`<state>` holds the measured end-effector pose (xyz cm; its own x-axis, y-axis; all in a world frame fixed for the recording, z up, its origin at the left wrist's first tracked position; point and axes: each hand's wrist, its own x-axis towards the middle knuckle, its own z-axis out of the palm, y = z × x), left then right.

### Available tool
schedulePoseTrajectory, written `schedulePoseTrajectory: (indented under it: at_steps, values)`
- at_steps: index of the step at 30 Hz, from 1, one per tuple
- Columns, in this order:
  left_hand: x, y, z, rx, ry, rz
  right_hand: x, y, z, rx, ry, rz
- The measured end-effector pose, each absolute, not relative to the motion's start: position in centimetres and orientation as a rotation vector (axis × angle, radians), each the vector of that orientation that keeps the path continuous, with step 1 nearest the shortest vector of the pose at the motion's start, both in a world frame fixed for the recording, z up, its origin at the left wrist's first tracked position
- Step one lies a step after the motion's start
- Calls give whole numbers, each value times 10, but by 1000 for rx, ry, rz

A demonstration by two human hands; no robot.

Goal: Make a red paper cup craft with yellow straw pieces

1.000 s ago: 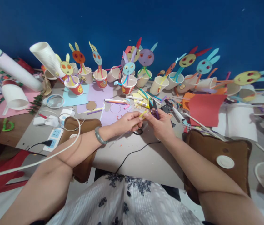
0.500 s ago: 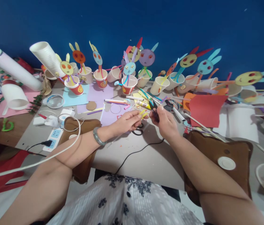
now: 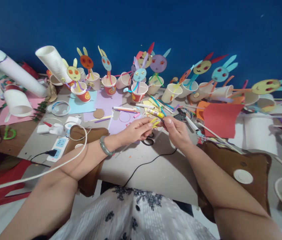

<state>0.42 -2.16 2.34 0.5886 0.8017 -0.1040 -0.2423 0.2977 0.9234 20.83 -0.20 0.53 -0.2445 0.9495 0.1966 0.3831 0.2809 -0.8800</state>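
My left hand (image 3: 136,130) pinches thin yellow paper strips (image 3: 155,122) between thumb and fingertips above the grey table (image 3: 161,173). My right hand (image 3: 177,132) meets it from the right, fingers closed around small dark snips (image 3: 163,121) whose tip barely shows at the strips. A green bangle sits on my left wrist. A yellow glue stick (image 3: 155,113) lies just behind the hands. Black scissor handles (image 3: 148,142) lie on the table under them.
Paper cups with paper rabbit faces (image 3: 140,87) line the back along the blue wall. A stack of white cups (image 3: 52,61) leans at left. Red paper (image 3: 219,119), brown cushions (image 3: 233,160), a power strip (image 3: 59,145) and a black cable (image 3: 148,164) surround the hands.
The snips' blades, upright a second ago, have dropped down into my right hand's grip at the yellow strips. Both hands stay together; the view has shifted slightly.
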Motion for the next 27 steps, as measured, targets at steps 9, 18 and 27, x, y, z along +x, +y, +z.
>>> schedulePoseTrajectory:
  at_steps: [9, 18, 27]
  values:
    - [3, -23, 22, 1062, 567, 701, 206, -6, 14, -1140, -1821, 961]
    - [3, -22, 23, 1035, 570, 673, 205, -5, 16, -1148, -1780, 1014]
    - [3, -23, 26, 1034, 585, 663, 203, -7, 18, -1159, -1741, 1040]
